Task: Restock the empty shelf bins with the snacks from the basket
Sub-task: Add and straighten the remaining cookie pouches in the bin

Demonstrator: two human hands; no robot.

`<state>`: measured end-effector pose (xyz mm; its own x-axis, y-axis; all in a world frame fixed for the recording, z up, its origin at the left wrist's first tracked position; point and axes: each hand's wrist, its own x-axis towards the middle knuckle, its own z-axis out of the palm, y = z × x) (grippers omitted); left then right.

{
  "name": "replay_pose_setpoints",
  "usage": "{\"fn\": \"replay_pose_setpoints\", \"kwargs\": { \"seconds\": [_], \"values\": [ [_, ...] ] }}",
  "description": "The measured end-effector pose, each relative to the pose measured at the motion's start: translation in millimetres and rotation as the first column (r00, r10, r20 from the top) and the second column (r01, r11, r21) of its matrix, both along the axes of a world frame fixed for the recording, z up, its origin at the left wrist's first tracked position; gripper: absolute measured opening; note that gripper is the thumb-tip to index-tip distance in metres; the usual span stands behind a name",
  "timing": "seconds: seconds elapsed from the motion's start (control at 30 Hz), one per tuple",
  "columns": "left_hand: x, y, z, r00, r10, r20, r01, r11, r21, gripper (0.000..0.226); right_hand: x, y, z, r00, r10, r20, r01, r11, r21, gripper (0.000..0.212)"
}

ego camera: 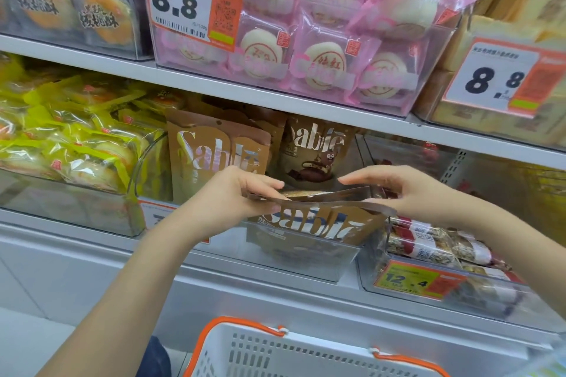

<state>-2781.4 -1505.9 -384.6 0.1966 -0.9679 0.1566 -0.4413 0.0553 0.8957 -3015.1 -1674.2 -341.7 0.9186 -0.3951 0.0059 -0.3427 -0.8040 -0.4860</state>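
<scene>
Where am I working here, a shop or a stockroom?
Most likely a shop's snack aisle: price tags on clear bins of packaged pastries, and a basket below the hands.

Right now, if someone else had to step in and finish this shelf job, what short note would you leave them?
Left hand: grips the left end of the brown Sable pouch's top edge.
Right hand: holds the right end of the same edge.
The pouch is partway down in the clear bin on the lower shelf, front row.
Done: two Sable pouches already stand at the back of that bin.
Left: seat this pouch and let go, then check the white basket below; its contents are out of view.
</scene>
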Motion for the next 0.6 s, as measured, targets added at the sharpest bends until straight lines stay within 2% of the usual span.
{"fn": "replay_pose_setpoints", "kwargs": {
  "seconds": [0.07,0.13,0.2,0.3,0.43,0.6],
  "values": [
    [-1.5,0.5,-1.0,1.000,0.024,-0.004,-0.024,1.000,-0.013,0.032,14.5,-1.9,-5.2,0.999,-0.014,0.028,0.017,0.995,-0.100,0.025],
    [-2.9,0.7,-2.9,0.998,0.057,-0.002,-0.057,0.998,-0.040,0.033,29.8,-5.6,-10.0,0.989,-0.082,0.121,0.109,0.967,-0.231,0.014],
    [-4.7,0.4,-3.9,0.995,0.100,-0.002,-0.100,0.993,-0.062,0.032,43.3,-14.3,-9.1,0.951,-0.237,0.196,0.291,0.901,-0.321,0.024],
    [-5.1,-1.3,-4.0,0.991,0.130,0.009,-0.129,0.990,-0.051,0.026,59.4,-34.6,-5.7,0.874,-0.432,0.223,0.485,0.804,-0.344,0.036],
    [-3.8,-2.4,-1.4,0.991,0.134,0.024,-0.133,0.991,-0.032,0.027,76.8,-52.7,-9.9,0.837,-0.517,0.180,0.540,0.729,-0.420,0.037],
    [-2.3,-0.3,1.2,0.990,0.105,0.091,-0.105,0.994,-0.010,0.025,88.5,-62.0,-13.9,0.790,-0.561,0.248,0.602,0.630,-0.491,0.037]
  ]
}}
